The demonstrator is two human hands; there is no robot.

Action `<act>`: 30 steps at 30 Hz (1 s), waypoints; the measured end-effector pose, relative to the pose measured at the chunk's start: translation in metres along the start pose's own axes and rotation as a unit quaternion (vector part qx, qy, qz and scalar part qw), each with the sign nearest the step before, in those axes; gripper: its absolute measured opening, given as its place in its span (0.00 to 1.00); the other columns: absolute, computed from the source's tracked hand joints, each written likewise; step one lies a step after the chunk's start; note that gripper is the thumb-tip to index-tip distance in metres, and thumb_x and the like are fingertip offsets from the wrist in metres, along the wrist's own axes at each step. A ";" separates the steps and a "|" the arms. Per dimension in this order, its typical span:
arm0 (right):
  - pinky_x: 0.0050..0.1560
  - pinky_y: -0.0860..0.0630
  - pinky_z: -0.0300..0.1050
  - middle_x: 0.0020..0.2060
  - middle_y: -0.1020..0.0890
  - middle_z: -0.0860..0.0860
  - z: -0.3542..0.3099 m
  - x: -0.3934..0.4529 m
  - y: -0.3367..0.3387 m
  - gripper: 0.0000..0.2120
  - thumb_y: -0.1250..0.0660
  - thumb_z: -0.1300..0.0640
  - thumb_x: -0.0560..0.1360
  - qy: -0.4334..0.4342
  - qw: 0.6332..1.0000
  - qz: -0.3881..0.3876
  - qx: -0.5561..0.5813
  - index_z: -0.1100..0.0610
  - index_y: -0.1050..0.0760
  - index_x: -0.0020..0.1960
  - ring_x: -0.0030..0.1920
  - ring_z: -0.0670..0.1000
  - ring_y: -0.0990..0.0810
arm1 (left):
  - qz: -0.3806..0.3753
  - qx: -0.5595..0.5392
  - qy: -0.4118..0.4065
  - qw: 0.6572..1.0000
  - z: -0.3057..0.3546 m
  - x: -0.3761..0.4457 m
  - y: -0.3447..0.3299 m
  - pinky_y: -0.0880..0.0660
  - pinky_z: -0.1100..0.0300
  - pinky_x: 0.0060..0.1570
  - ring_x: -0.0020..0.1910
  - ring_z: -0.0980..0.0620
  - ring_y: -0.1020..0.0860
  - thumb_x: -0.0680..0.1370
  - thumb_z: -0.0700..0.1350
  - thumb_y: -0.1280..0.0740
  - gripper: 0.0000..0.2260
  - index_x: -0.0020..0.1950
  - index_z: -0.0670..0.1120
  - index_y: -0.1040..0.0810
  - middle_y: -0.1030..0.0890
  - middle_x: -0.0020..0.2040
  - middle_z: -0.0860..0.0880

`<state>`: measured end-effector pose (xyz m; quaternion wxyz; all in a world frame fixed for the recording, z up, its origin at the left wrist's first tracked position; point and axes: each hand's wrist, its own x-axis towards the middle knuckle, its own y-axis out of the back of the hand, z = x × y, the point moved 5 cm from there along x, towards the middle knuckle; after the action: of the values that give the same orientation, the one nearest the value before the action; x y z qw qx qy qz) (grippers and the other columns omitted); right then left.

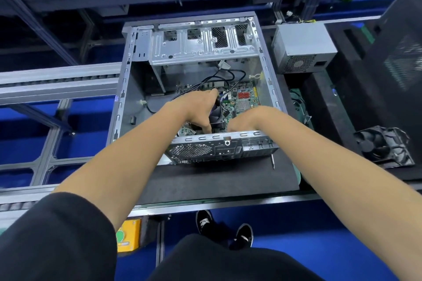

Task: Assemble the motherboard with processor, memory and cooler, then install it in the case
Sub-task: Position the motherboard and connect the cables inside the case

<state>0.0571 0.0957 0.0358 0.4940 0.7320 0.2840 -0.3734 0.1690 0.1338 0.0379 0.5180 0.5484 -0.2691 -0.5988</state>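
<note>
An open grey computer case (127, 89) lies on a black mat. Inside it is the green motherboard (245, 98), with a dark cooler fan (217, 116) mounted on it. My left hand (197, 107) reaches into the case, and its thumb and fingers curl round the cooler from the left. My right hand (243, 121) dips behind the case's near rear panel (219, 146) at the board's near edge. Its fingers are hidden there. Black cables (228, 75) loop over the far part of the board.
A grey power supply (301, 50) stands right of the case. A loose black fan (381, 146) lies further right on the bench. A screwdriver (272, 162) lies on the black mat (217, 180) near the case. A yellow button box (127, 235) hangs under the bench edge.
</note>
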 end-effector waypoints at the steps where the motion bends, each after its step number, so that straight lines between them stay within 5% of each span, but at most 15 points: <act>1: 0.33 0.35 0.39 0.41 0.26 0.53 0.000 0.001 -0.001 0.10 0.41 0.58 0.81 0.003 1.000 0.000 0.000 0.63 0.25 0.55 0.33 0.48 0.33 | 0.002 -0.004 0.008 1.000 0.000 0.000 0.000 0.33 0.56 0.33 0.37 0.49 0.27 0.57 0.57 0.19 0.37 0.53 0.44 0.36 0.29 0.38 0.52; 6: 0.37 0.31 0.42 0.43 0.23 0.54 0.002 0.001 -0.001 0.08 0.38 0.58 0.80 0.015 1.000 -0.008 -0.005 0.62 0.25 0.53 0.40 0.53 0.29 | -0.017 0.031 0.055 0.998 -0.004 -0.001 -0.002 0.29 0.53 0.40 0.43 0.47 0.28 0.58 0.61 0.21 0.38 0.54 0.44 0.36 0.30 0.44 0.51; 10: 0.46 0.31 0.43 0.48 0.23 0.53 0.002 0.000 -0.001 0.12 0.37 0.58 0.80 0.013 1.000 -0.019 -0.003 0.63 0.24 0.60 0.45 0.53 0.27 | -0.020 0.040 0.038 0.998 -0.004 0.000 0.003 0.35 0.57 0.28 0.32 0.53 0.30 0.56 0.60 0.21 0.34 0.48 0.45 0.36 0.29 0.35 0.52; 15: 0.43 0.32 0.42 0.50 0.21 0.59 0.003 0.003 0.000 0.14 0.39 0.59 0.80 0.003 1.000 -0.015 -0.007 0.65 0.25 0.62 0.42 0.52 0.28 | -0.017 0.064 0.044 0.997 -0.005 0.005 0.005 0.38 0.58 0.26 0.31 0.54 0.31 0.53 0.60 0.23 0.33 0.46 0.46 0.35 0.30 0.34 0.52; 20: 0.57 0.29 0.46 0.58 0.22 0.52 -0.002 0.000 0.001 0.16 0.37 0.57 0.80 0.032 0.999 -0.011 0.024 0.59 0.28 0.67 0.56 0.54 0.25 | -0.030 0.058 0.048 0.997 -0.004 0.006 0.006 0.34 0.56 0.30 0.32 0.53 0.30 0.55 0.59 0.22 0.33 0.48 0.46 0.35 0.29 0.35 0.52; 25: 0.37 0.31 0.40 0.44 0.23 0.54 -0.002 0.001 0.001 0.13 0.38 0.59 0.80 0.033 0.999 -0.005 0.001 0.66 0.25 0.60 0.38 0.49 0.29 | -0.030 0.066 0.049 0.996 -0.004 0.005 0.004 0.32 0.55 0.32 0.32 0.53 0.30 0.57 0.61 0.23 0.33 0.48 0.45 0.36 0.29 0.35 0.52; 30: 0.38 0.30 0.40 0.48 0.22 0.55 -0.006 -0.011 0.002 0.14 0.37 0.55 0.80 0.014 0.999 -0.013 0.033 0.65 0.24 0.58 0.40 0.50 0.27 | -0.036 0.044 0.073 0.996 -0.001 -0.001 0.007 0.32 0.54 0.35 0.37 0.49 0.28 0.59 0.61 0.23 0.32 0.49 0.46 0.36 0.29 0.37 0.52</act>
<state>0.0538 0.1000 0.0470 0.4611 0.7493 0.2878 -0.3784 0.1722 0.1329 0.0446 0.4896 0.6221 -0.2370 -0.5632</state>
